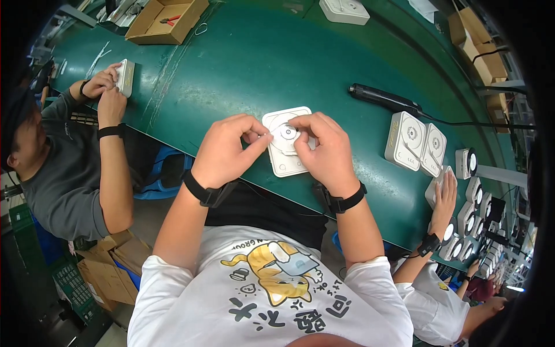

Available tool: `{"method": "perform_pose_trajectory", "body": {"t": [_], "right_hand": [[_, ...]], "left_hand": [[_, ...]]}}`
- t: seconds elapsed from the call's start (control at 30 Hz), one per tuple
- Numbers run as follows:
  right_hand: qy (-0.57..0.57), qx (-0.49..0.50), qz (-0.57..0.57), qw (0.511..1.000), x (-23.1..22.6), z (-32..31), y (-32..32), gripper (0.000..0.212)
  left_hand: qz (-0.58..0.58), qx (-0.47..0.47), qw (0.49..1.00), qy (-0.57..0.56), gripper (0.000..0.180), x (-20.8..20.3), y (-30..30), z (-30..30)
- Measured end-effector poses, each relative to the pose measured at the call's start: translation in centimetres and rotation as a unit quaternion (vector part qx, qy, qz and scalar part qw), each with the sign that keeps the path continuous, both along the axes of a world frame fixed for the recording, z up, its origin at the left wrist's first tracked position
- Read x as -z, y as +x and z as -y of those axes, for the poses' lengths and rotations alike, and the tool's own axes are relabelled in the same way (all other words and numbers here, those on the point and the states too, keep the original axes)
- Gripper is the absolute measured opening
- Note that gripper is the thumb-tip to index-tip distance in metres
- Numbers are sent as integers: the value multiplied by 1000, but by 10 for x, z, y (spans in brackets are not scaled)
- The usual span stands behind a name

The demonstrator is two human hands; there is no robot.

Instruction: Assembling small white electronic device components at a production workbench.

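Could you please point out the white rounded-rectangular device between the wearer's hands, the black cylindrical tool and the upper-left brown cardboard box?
White device (282, 161), head view: face's lower part.
Black tool (385, 99), head view: barrel.
Cardboard box (152, 40), head view: near wall.

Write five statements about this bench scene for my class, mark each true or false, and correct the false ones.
1. The camera wearer's left hand and right hand are both at one white device. True.
2. The right hand holds a black tool. False: the black tool lies on the green table.
3. Two similar units sit side by side right of the hands. True.
4. The cardboard box holds a red-handled tool. True.
5. Only the left wrist wears a band. False: black bands circle both wrists.
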State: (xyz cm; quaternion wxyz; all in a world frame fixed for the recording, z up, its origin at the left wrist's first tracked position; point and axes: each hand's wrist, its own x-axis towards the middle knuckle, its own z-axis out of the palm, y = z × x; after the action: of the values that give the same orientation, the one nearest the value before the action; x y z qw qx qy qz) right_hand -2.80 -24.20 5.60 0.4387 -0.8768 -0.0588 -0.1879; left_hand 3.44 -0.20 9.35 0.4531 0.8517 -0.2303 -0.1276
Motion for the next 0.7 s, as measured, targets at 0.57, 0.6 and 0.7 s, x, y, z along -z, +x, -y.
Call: {"method": "perform_pose_trajectory", "body": {"t": [0.57, 0.6, 0.7], "right_hand": [[-55, -70, 29, 996, -6, -1, 2, 35], [-52, -81, 32, 995, -6, -1, 2, 35], [-51, -78, 8, 996, -6, 2, 1, 33]], "left_hand": [[252, 80, 964, -20, 25, 34, -17, 8], [242, 91, 966, -16, 29, 36, -19, 5], [224, 95, 969, -32, 45, 43, -25, 3]]}}
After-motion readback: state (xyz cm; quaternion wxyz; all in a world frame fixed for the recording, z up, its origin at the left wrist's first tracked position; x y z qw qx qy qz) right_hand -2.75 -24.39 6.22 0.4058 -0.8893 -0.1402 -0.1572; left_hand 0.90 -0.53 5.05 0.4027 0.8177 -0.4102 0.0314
